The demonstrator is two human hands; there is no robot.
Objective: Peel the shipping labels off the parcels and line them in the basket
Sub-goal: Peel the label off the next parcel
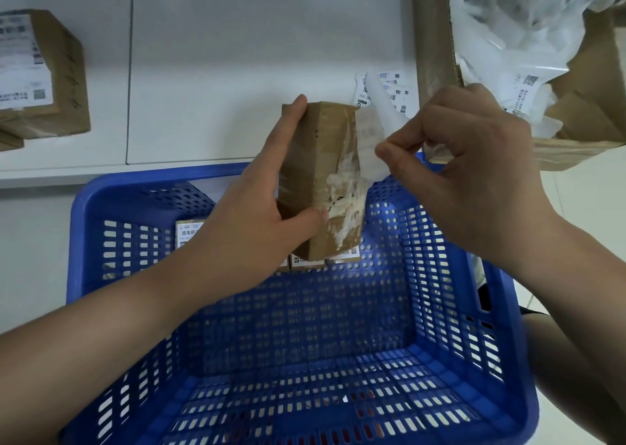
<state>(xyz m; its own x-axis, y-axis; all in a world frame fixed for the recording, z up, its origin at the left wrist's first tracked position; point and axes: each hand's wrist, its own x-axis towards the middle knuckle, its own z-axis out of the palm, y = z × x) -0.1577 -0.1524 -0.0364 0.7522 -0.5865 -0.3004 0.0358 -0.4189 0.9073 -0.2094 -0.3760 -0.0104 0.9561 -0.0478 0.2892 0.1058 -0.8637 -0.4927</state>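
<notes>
My left hand (252, 227) grips a small brown cardboard parcel (318, 160) upright over the far rim of the blue basket (501, 315). White torn paper residue streaks the parcel's right face. My right hand (464, 173) pinches the half-peeled white shipping label (367, 139), which is pulled away from the parcel's right edge. Several parcels with labels (189, 234) stand in a row along the basket's far wall, partly hidden behind my left hand and the held parcel.
A labelled brown parcel (40, 75) lies on the white table at the far left. Peeled labels (393, 92) lie on the table behind the held parcel. A large open carton (437, 51) with crumpled white plastic bags (528, 37) stands at the right.
</notes>
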